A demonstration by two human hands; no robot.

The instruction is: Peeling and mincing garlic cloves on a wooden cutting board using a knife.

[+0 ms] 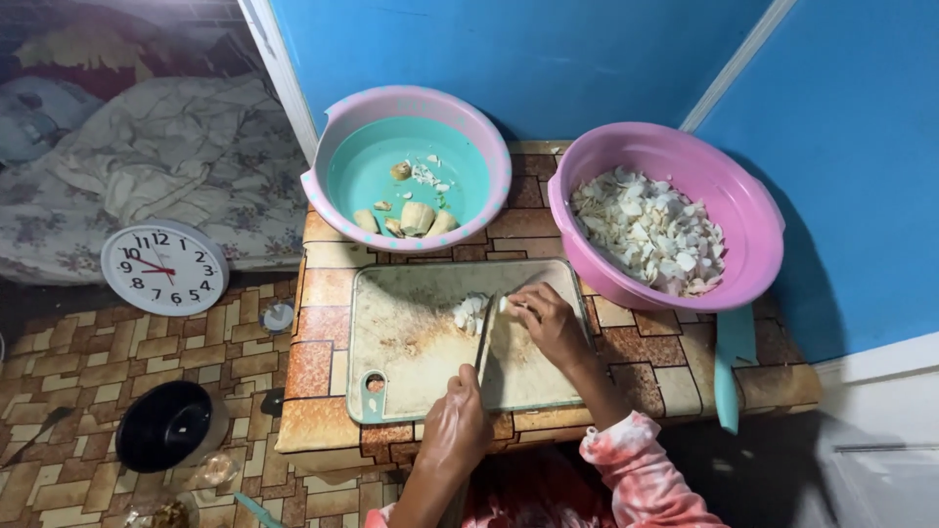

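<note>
While sliced pieces fill the pink basin (753, 230), few sit in the teal basin (342, 161).

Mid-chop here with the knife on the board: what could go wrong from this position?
1. The right hand pins the pale piece right beside the knife blade held by the left hand; fingertips could get nicked.
2. The pink bowl of cut slices overhangs the table's right edge; a bump might tip it.
3. The slice pile crowds the blade and could scatter.
</note>
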